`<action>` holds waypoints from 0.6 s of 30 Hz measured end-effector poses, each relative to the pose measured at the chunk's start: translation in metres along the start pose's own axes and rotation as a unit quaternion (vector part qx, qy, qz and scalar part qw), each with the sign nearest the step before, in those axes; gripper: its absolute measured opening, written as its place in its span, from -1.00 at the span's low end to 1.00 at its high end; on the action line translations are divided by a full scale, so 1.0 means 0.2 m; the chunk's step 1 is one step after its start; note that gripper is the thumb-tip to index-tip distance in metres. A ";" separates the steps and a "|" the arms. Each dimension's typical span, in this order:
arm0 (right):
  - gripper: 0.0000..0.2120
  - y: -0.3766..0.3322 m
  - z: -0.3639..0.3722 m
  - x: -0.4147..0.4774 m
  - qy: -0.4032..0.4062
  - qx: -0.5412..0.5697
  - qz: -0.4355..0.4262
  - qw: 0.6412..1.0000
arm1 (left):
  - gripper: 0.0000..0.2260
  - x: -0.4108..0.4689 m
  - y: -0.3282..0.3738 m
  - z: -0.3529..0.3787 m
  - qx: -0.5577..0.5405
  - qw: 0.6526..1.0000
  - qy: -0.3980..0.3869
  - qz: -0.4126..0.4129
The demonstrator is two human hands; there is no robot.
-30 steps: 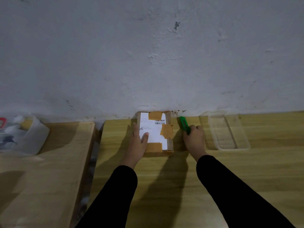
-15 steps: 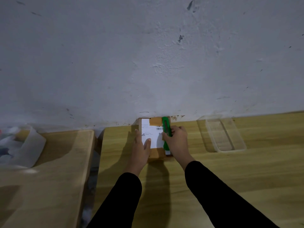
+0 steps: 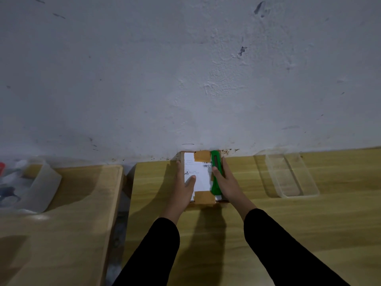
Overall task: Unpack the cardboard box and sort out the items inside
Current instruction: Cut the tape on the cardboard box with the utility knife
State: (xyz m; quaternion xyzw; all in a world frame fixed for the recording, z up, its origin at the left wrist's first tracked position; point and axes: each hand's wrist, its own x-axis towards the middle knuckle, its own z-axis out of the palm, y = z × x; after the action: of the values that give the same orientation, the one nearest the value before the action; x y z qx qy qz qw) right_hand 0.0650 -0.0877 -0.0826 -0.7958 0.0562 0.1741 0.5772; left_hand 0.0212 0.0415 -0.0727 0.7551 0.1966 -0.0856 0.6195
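A small cardboard box [image 3: 203, 200] with a white shipping label and brown tape patches lies on the wooden table [image 3: 288, 234] against the wall. My left hand [image 3: 183, 188] rests flat on the box's left side, thumb on the label. My right hand [image 3: 228, 183] grips a green utility knife [image 3: 216, 176] laid lengthwise along the box's right edge, index finger on top of it. The box is closed and its contents are hidden.
A clear plastic tray [image 3: 292, 174] sits on the table to the right of the box. A second wooden table [image 3: 61, 234] stands to the left across a narrow gap, carrying a translucent bin [image 3: 35, 188] with blurred items. The white wall is directly behind.
My right hand carried the green knife from the table beside the box onto the box's right edge. The left hand stayed on the box.
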 end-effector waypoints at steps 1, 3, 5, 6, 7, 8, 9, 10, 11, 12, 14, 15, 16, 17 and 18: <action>-0.43 0.00 -0.01 -0.01 -0.008 0.008 0.001 1.000 | -0.40 -0.01 0.00 0.01 -0.009 1.000 0.004 -0.002; -0.43 0.01 -0.03 -0.04 -0.017 0.014 0.000 1.000 | -0.39 -0.03 -0.02 0.04 -0.023 1.000 0.013 -0.010; -0.42 0.03 -0.05 -0.07 -0.024 0.015 -0.004 1.000 | -0.40 -0.08 -0.02 0.08 -0.018 1.000 0.019 -0.016; -0.42 0.05 -0.07 -0.10 -0.027 0.012 -0.003 1.000 | -0.41 -0.13 -0.02 0.10 -0.014 1.000 0.019 -0.011; -0.42 0.06 -0.09 -0.13 -0.031 0.008 -0.003 0.999 | -0.41 -0.17 -0.02 0.13 -0.011 1.000 0.020 -0.006; -0.42 0.08 -0.12 -0.18 -0.037 0.003 -0.004 0.999 | -0.41 -0.21 -0.04 0.17 -0.002 1.000 0.024 -0.002; -0.41 0.11 -0.15 -0.22 -0.044 -0.002 -0.005 0.999 | -0.41 -0.26 -0.05 0.20 0.004 1.000 0.026 0.001; -0.41 0.13 -0.19 -0.27 -0.053 -0.006 -0.007 0.999 | -0.40 -0.32 -0.07 0.23 0.007 1.000 0.030 -0.001; -0.41 0.16 -0.23 -0.32 -0.063 -0.010 -0.008 0.998 | -0.39 -0.38 -0.08 0.27 0.008 0.999 0.031 -0.005; -0.40 0.19 -0.27 -0.37 -0.074 -0.014 -0.007 0.997 | -0.38 -0.45 -0.09 0.31 0.007 0.999 0.032 -0.011; -0.37 0.24 -0.36 -0.48 -0.096 -0.020 -0.006 0.995 | -0.38 -0.58 -0.11 0.41 0.000 0.999 0.034 -0.023; -0.35 0.26 -0.40 -0.53 -0.105 -0.021 -0.008 0.994 | -0.39 -0.64 -0.12 0.45 0.020 0.999 0.036 -0.022; -0.32 0.29 -0.45 -0.60 -0.115 -0.018 -0.008 0.993 | -0.40 -0.70 -0.12 0.50 0.050 0.998 0.037 -0.024; -0.28 0.32 -0.49 -0.66 -0.123 -0.014 -0.008 0.992 | -0.41 -0.76 -0.13 0.53 0.076 0.996 0.048 -0.018; -0.25 0.35 -0.53 -0.71 -0.128 -0.012 -0.012 0.992 | -0.42 -0.80 -0.15 0.56 0.098 0.994 0.055 -0.007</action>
State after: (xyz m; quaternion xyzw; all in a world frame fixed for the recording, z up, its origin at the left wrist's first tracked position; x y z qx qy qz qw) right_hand -0.0649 -0.2253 -0.0681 -0.7744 -0.0299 0.2685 0.5721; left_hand -0.1240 -0.0926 -0.0652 0.8143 0.2263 -0.0674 0.5303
